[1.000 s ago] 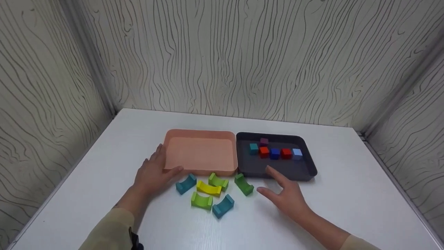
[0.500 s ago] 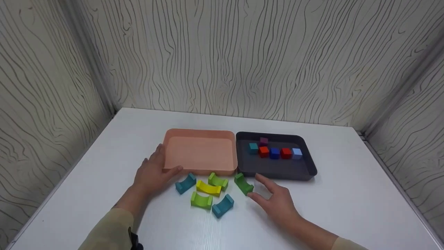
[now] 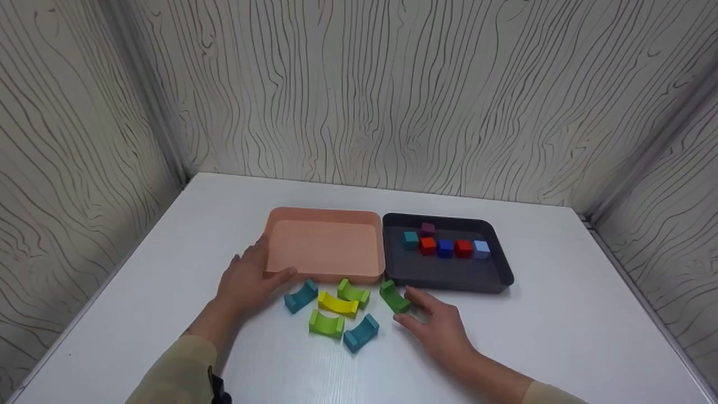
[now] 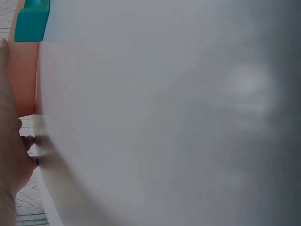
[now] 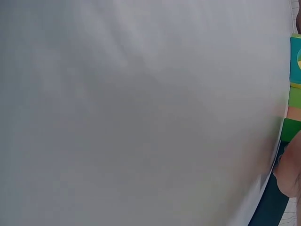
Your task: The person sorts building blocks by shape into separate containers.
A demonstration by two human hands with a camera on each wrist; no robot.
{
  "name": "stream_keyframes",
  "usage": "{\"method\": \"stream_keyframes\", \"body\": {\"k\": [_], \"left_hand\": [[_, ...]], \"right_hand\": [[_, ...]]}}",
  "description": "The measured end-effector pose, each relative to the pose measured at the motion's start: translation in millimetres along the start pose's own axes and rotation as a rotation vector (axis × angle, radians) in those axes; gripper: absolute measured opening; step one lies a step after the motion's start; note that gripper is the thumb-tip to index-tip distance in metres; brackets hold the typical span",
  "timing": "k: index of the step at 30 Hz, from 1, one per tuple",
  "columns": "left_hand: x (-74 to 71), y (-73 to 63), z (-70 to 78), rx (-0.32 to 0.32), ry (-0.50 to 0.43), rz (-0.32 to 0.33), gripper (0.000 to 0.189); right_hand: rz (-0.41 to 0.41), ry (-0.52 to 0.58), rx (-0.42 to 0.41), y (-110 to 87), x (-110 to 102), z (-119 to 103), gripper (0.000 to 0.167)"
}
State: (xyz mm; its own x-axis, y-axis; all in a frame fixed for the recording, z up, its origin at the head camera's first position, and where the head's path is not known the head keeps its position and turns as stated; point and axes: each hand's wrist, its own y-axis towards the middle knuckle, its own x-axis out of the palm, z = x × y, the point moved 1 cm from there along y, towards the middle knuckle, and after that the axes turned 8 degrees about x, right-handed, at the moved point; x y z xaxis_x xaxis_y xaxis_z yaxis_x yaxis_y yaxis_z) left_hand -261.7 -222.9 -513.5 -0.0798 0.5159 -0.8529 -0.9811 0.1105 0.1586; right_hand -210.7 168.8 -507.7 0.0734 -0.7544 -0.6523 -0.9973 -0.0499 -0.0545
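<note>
My right hand (image 3: 437, 331) is at the near end of a dark green arch-shaped block (image 3: 394, 297) lying on the table. Its thumb and index finger are spread, one either side of that end, fingertips right at the block. In the right wrist view, the thumb (image 5: 289, 169) is beside the green block (image 5: 291, 130). My left hand (image 3: 245, 283) rests against the left front corner of a pink tray (image 3: 325, 276), fingers extended along its side. Close to the left thumb lies a teal arch block (image 3: 301, 296).
Yellow (image 3: 337, 304), lime (image 3: 326, 324) and teal (image 3: 361, 333) arch blocks lie between the hands. A dark tray (image 3: 449, 283) adjoins the pink one and holds several coloured cubes, including a blue cube (image 3: 445, 248). Wood-patterned panels (image 3: 359, 101) enclose the white table.
My right hand has moved left and nearer, from over the dark tray's front edge to the green block, its thumb and index drawing slightly together. The left hand and the blocks stay put.
</note>
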Motion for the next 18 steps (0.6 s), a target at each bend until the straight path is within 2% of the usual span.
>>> {"method": "stream_keyframes", "body": {"k": [18], "left_hand": [[2.8,0.6,-0.4,-0.021,-0.01,0.015,0.116]], "right_hand": [[0.031,-0.007,0.003,6.1,4.6,1.8,0.053]]}}
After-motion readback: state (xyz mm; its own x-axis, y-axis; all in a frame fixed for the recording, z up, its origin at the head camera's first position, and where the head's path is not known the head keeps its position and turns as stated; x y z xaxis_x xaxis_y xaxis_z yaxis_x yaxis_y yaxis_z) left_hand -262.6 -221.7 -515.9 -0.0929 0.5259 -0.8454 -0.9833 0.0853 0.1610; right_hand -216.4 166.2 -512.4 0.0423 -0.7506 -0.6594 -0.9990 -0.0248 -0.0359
